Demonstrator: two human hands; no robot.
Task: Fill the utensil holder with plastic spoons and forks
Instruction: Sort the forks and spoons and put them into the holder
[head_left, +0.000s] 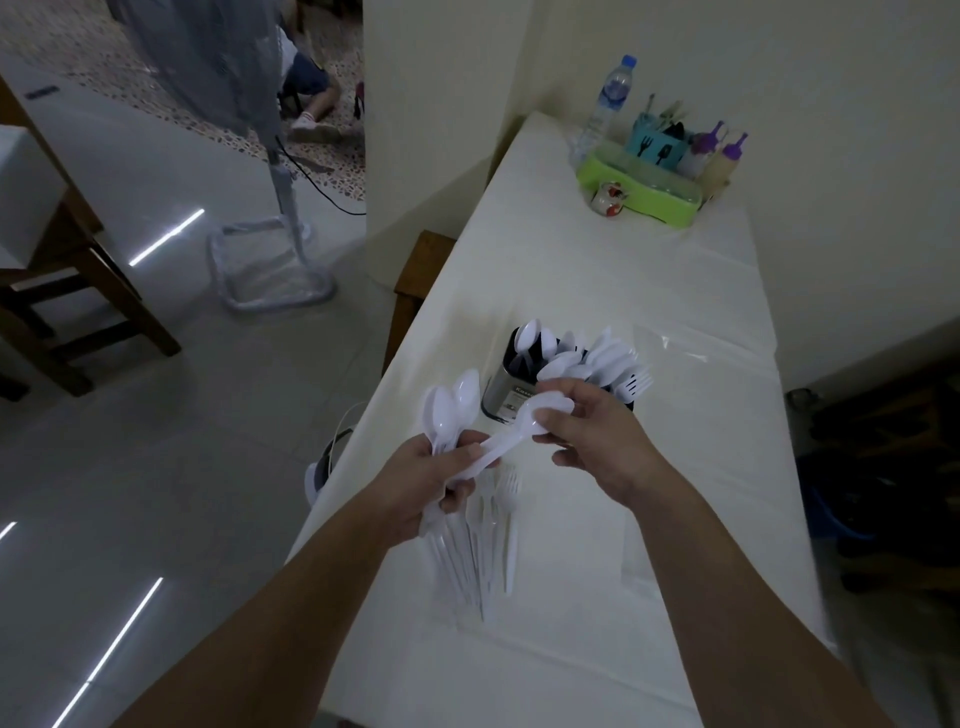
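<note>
A metal utensil holder (500, 391) stands on the white table (649, 322), with several white plastic spoons and forks (587, 358) sticking out of its top. My left hand (431, 480) grips a bunch of white spoons (448, 410), bowls pointing up. My right hand (592, 431) pinches the bowl end of one white spoon (506, 441) that stretches across to the left hand. Several white plastic forks (488, 540) lie in a pile on the table just below my hands.
A green tray (639, 189) at the table's far end holds a teal cutlery cup, squeeze bottles and a water bottle (608, 101). A wooden chair (415, 280) stands at the table's left edge. A fan stand (275, 249) is on the tiled floor to the left.
</note>
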